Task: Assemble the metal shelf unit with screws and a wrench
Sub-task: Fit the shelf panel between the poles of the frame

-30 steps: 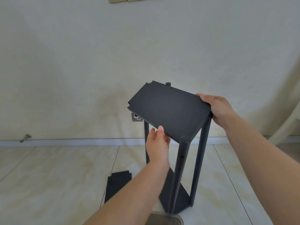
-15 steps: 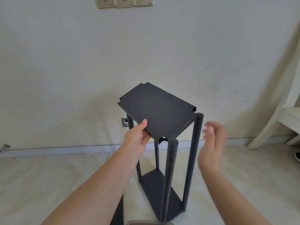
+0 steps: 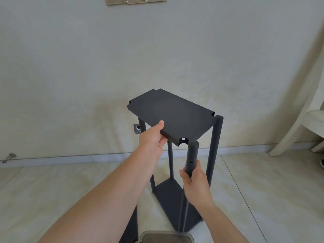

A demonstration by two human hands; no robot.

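Dark grey metal makes up the shelf panel (image 3: 171, 116), which the left hand (image 3: 154, 137) grips at its near long edge, thumb on top and fingers underneath. The panel hangs tilted above the frame, its near-right corner notch just beside the top of the front post (image 3: 192, 155) but not seated on it. The right hand (image 3: 194, 183) is curled round that front post a little below its top, just under a small screw hole. Four upright posts are in view: the front one, a right post (image 3: 214, 146) whose top stands just beside the panel's right notch, and two further posts partly hidden under the panel and behind the left forearm. They rise from one bottom shelf (image 3: 175, 204) resting on the tiled floor (image 3: 52, 190). Another dark panel (image 3: 131, 228) lies on the floor beside the left forearm, mostly hidden. A translucent container (image 3: 166, 236) shows at the lower edge. Three wall sockets (image 3: 135, 0) sit at the top of the wall, and a small metal wall plate (image 3: 137, 128) shows behind the frame.
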